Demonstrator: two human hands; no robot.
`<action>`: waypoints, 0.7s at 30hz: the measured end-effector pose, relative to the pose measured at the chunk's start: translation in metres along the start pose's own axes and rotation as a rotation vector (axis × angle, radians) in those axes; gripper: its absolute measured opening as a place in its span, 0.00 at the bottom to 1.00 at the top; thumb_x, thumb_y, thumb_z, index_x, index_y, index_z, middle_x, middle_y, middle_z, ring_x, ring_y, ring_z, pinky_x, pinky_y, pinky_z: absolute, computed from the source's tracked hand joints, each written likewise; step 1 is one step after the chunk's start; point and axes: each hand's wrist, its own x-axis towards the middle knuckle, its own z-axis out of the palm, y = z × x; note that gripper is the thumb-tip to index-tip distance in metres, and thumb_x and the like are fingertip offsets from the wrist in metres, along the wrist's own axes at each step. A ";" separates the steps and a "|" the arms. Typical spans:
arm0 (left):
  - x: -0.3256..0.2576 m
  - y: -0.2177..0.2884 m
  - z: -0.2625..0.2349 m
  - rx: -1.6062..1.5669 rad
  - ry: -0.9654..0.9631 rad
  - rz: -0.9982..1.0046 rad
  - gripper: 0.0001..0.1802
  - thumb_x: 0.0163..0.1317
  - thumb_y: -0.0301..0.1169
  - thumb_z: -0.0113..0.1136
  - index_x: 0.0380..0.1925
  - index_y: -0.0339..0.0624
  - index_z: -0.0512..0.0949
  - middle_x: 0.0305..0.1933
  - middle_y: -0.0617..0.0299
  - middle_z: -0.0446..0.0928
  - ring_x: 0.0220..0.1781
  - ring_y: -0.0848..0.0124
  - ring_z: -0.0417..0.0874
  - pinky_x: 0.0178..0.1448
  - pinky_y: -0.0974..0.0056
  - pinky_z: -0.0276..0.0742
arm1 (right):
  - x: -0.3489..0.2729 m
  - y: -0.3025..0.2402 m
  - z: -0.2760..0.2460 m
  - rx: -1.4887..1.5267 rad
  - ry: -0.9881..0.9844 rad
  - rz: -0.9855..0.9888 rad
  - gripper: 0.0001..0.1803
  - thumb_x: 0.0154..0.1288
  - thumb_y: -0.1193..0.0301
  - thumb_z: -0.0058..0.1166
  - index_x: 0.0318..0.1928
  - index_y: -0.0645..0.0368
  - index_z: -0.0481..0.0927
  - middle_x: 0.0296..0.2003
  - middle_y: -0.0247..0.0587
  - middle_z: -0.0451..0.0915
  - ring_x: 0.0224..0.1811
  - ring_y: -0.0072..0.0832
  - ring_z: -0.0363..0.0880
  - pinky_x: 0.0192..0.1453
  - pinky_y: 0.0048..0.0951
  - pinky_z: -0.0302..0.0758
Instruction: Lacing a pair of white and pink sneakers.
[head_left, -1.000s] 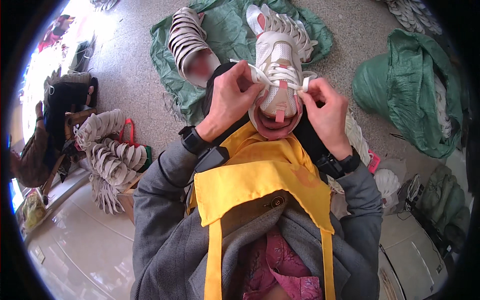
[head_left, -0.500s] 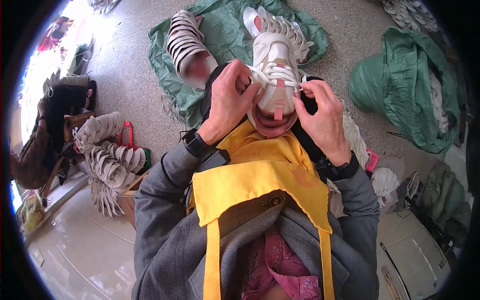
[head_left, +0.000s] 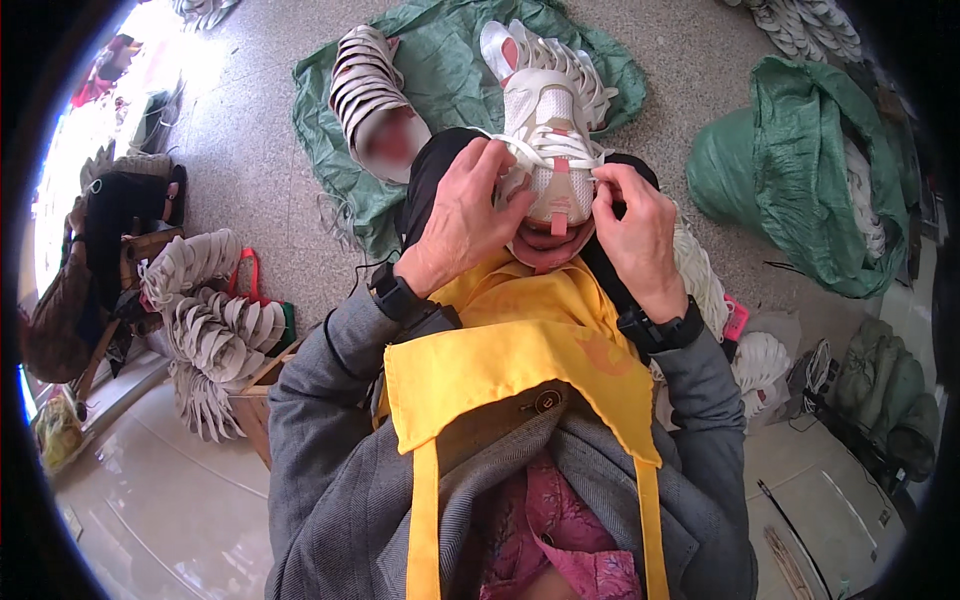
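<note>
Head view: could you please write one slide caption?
Left hand and right hand at the white laces of a pink-lined sneaker, with nested shoe uppers on green sheeting beyond.

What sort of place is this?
Probably a small shoe workshop: a white-and-pink laced shoe is in hand, a stack of similar-looking shoe pieces lies on a green sheet, and a green sack holds white items.

Between left grip (head_left: 472,210) and right grip (head_left: 635,222), a shoe (head_left: 558,190), toe-end away from the body. Beyond, on the floor (head_left: 255,130), a spread sheet (head_left: 450,90): one stack of shoe uppers (head_left: 368,85) on its left half, a second stack (head_left: 562,62) on its right. Farther right, a sack (head_left: 728,165) with pieces (head_left: 864,195) inside. Farther left, heaped uppers (head_left: 210,320) near a box (head_left: 256,415), then a co-worker (head_left: 112,220).
</note>
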 end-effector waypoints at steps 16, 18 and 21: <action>0.003 -0.005 0.007 0.206 -0.046 0.143 0.09 0.65 0.22 0.54 0.44 0.32 0.70 0.40 0.44 0.71 0.44 0.44 0.75 0.49 0.46 0.73 | 0.024 0.001 -0.010 -0.433 -0.290 -0.356 0.08 0.60 0.82 0.53 0.41 0.63 0.74 0.41 0.51 0.77 0.47 0.46 0.80 0.52 0.39 0.81; 0.005 -0.007 0.009 0.191 -0.028 0.143 0.09 0.65 0.22 0.55 0.44 0.33 0.70 0.40 0.44 0.72 0.44 0.44 0.76 0.49 0.46 0.73 | 0.027 0.002 -0.011 -0.421 -0.297 -0.369 0.09 0.59 0.82 0.54 0.41 0.63 0.74 0.41 0.51 0.77 0.47 0.46 0.80 0.52 0.39 0.81; 0.004 -0.007 0.009 0.170 -0.024 0.125 0.09 0.64 0.22 0.55 0.43 0.33 0.70 0.39 0.44 0.72 0.44 0.43 0.76 0.48 0.46 0.74 | 0.028 0.002 -0.013 -0.424 -0.351 -0.350 0.08 0.59 0.82 0.54 0.40 0.63 0.74 0.41 0.50 0.76 0.48 0.45 0.79 0.52 0.39 0.81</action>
